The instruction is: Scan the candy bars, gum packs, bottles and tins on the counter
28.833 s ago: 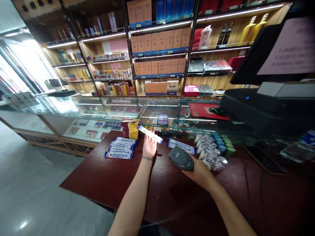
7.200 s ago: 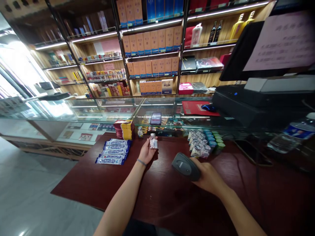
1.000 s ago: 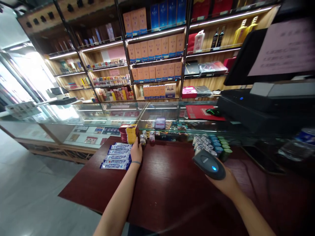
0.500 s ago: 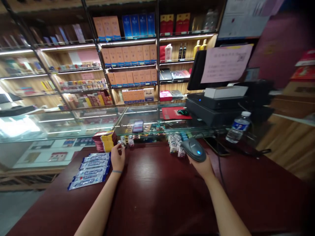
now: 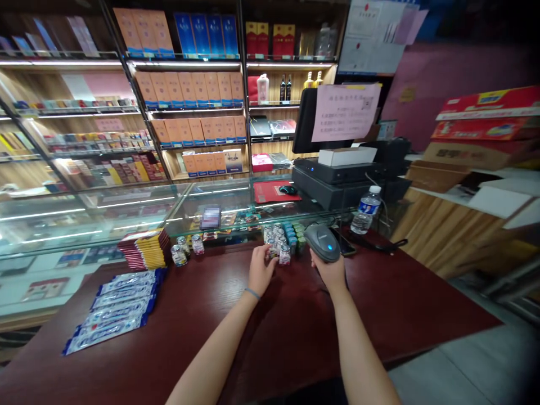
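Observation:
My right hand (image 5: 332,274) is wrapped round the handle of a dark grey barcode scanner (image 5: 323,243), its blue light lit. My left hand (image 5: 261,271) reaches to a cluster of small clear bottles (image 5: 284,254) with coloured contents, thumb and forefinger apart beside the nearest ones; I see no bottle lifted. Green and blue small containers (image 5: 291,233) stand behind the scanner's left side. Farther left, three similar small bottles (image 5: 197,244) stand next to a stack of red and yellow packs (image 5: 145,249). Blue-and-white packaged toothbrushes (image 5: 113,306) lie overlapping at the left of the counter.
The dark red counter (image 5: 202,337) meets a raised glass display case (image 5: 228,194). A water bottle (image 5: 366,210), a phone (image 5: 343,243) and a cable lie right of the scanner. Behind are a monitor (image 5: 306,121), a mouse (image 5: 288,190) and stocked shelves. Cardboard boxes (image 5: 468,152) are stacked at right.
My left hand has left the small bottles by the red and yellow packs and moved right to the larger cluster. My right hand still holds the scanner. The view has turned right.

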{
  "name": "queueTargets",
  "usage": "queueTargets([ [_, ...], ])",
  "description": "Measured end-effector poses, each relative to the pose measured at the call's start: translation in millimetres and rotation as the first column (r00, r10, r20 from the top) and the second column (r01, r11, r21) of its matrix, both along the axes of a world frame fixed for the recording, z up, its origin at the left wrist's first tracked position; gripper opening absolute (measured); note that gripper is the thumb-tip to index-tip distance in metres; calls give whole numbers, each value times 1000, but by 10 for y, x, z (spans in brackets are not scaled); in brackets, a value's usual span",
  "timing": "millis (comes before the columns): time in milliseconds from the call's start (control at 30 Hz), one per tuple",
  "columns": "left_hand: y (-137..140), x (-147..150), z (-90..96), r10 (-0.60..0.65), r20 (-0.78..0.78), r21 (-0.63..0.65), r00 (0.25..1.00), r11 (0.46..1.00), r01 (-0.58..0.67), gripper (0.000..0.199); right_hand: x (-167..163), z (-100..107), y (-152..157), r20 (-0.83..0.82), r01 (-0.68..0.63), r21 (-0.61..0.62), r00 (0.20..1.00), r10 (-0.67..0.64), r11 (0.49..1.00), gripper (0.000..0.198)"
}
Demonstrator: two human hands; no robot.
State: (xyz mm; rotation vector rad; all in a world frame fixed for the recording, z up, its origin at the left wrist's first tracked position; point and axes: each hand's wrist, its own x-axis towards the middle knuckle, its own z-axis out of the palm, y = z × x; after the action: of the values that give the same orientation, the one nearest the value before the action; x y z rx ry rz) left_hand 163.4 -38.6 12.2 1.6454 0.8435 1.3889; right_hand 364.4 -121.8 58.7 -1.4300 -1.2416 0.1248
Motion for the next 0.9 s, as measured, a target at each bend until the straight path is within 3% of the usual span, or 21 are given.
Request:
queueTargets([
  [200, -132, 393, -23, 48, -139, 52, 989, 998, -41, 49, -29, 66, -18, -187, 27, 47, 982, -18, 999, 26],
  [367, -159, 427, -94, 133, -165, 192, 977, 976, -100, 36, -32, 53, -12, -236, 35, 56, 971, -21, 998, 27],
  [467, -190, 400, -90, 129, -287, 268, 949, 962, -50, 34, -29, 36, -6, -253, 42, 57, 967, -26, 997, 27],
  [533, -205, 347, -65, 121, -289, 269, 950, 962, -40, 34, -30, 27, -1, -263, 44, 60, 965, -27, 997, 27],
  [633, -184, 160, -1, 133, -148, 203, 980, 974, -101, 36, -35, 10, 6, -266, 28, 55, 964, -13, 998, 28],
  [733, -88, -201, 71, 117, 83, 53, 990, 991, -122, 40, -49, -22, 22, -193, 15, 43, 981, -6, 999, 29],
  [900, 163, -1072, 143, 70, 359, -256, 931, 966, 26, 57, -153, -136, 81, -66, -2, 54, 998, 6, 999, 28],
])
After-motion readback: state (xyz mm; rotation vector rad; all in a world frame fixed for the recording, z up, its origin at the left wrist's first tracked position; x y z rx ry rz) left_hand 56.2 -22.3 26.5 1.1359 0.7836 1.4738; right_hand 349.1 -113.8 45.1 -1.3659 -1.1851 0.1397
